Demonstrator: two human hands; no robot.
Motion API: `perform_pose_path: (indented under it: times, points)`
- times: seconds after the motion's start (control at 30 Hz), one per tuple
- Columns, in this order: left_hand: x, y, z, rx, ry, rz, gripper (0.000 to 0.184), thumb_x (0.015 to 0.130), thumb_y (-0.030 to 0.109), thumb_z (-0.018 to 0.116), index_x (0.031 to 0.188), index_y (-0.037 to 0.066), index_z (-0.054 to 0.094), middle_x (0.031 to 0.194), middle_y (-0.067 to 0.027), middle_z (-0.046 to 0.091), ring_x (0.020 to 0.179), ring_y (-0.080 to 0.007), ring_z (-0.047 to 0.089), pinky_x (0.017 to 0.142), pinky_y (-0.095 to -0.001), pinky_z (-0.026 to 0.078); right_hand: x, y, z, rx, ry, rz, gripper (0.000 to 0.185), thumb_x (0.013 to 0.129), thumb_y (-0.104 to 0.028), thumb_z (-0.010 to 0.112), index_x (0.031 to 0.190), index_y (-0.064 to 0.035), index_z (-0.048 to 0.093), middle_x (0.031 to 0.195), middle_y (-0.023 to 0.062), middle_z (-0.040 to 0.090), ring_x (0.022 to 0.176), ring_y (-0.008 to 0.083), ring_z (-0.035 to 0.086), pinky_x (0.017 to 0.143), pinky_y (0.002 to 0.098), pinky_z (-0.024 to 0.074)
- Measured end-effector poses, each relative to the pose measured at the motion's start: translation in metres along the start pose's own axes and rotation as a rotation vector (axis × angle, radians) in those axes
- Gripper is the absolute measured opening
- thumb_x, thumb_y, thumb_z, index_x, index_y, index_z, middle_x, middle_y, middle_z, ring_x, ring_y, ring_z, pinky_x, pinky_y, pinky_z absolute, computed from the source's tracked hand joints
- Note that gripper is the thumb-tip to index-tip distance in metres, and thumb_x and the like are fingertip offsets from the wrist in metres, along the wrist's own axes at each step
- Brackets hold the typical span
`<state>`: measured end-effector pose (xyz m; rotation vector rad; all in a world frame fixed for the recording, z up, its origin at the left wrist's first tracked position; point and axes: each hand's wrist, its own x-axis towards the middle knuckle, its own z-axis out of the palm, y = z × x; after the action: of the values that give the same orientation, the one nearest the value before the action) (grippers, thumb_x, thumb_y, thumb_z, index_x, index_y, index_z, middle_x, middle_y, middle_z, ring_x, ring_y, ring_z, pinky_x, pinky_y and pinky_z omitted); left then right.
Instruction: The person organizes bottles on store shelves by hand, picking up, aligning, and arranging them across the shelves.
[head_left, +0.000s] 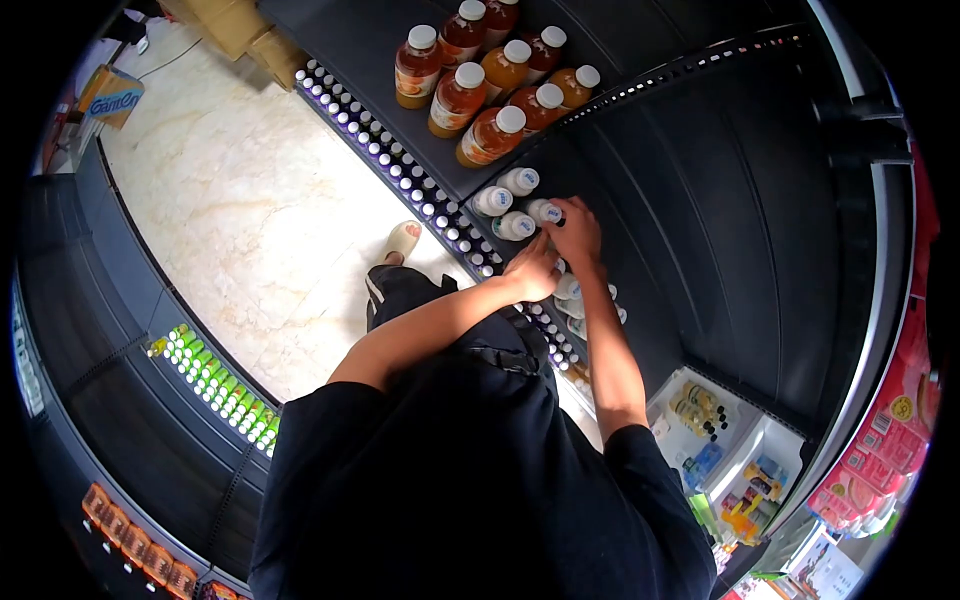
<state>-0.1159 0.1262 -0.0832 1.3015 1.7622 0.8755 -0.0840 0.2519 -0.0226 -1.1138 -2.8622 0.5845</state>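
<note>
My right hand (577, 236) is closed on a small white bottle (543, 211) with a white cap, on the dark shelf. My left hand (533, 270) lies just beside it, fingers bent together. A bit of white shows at its fingertips, but what it grips is hidden. Beyond the hands, three matching white bottles (492, 201) stand close together. More white bottles (569, 288) sit on the near side, partly covered by my right forearm.
Large amber juice bottles (459, 100) stand farther along the shelf. Rows of small white-capped bottles (417, 195) line the level below. Green-topped bottles (216, 385) fill part of the opposite shelf. An open white container (740, 455) with mixed goods is at the right.
</note>
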Motion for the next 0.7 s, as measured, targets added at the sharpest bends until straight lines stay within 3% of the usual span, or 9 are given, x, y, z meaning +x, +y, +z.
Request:
perform_pose_path:
  times: [0.23, 0.43, 0.53, 0.7]
  points:
    - [0.003, 0.003, -0.009, -0.057, -0.052, -0.043, 0.069, 0.091, 0.041, 0.059, 0.145, 0.001, 0.044, 0.157, -0.0373, 0.011, 0.148, -0.0465, 0.018, 0.121, -0.0446, 0.024, 0.002, -0.01, 0.0, 0.057, -0.009, -0.022, 0.041, 0.076, -0.013, 0.078, 0.116, -0.0109, 0.071, 0.114, 0.0099, 0.066, 0.105, 0.0356, 0.064, 0.087, 0.0437, 0.0536]
    - [0.0, -0.001, -0.012, -0.025, -0.056, -0.011, 0.075, 0.086, 0.035, 0.066, 0.148, 0.003, 0.039, 0.157, -0.0373, 0.01, 0.148, -0.0473, 0.019, 0.12, -0.0455, 0.027, 0.003, -0.009, 0.005, 0.042, 0.017, -0.03, 0.041, 0.079, -0.013, 0.076, 0.119, -0.0105, 0.069, 0.119, 0.0106, 0.065, 0.109, 0.0357, 0.063, 0.09, 0.0431, 0.0527]
    - [-0.007, -0.006, -0.005, 0.072, 0.095, 0.052, 0.075, 0.082, 0.029, 0.069, 0.147, 0.008, 0.04, 0.153, -0.0333, 0.023, 0.139, -0.0501, 0.033, 0.112, -0.0489, 0.037, 0.003, -0.005, 0.01, 0.043, 0.038, -0.037, 0.042, 0.08, -0.014, 0.076, 0.122, -0.0102, 0.068, 0.121, 0.0112, 0.065, 0.11, 0.0356, 0.063, 0.092, 0.0431, 0.0524]
    - [-0.009, -0.005, -0.007, 0.017, -0.065, -0.071, 0.074, 0.08, 0.025, 0.068, 0.145, 0.007, 0.037, 0.151, -0.0317, 0.029, 0.132, -0.0473, 0.045, 0.107, -0.049, 0.043, 0.001, 0.001, 0.015, 0.089, 0.051, -0.016, 0.043, 0.081, -0.014, 0.075, 0.123, -0.0092, 0.066, 0.123, 0.0117, 0.064, 0.113, 0.0344, 0.062, 0.095, 0.0427, 0.0514]
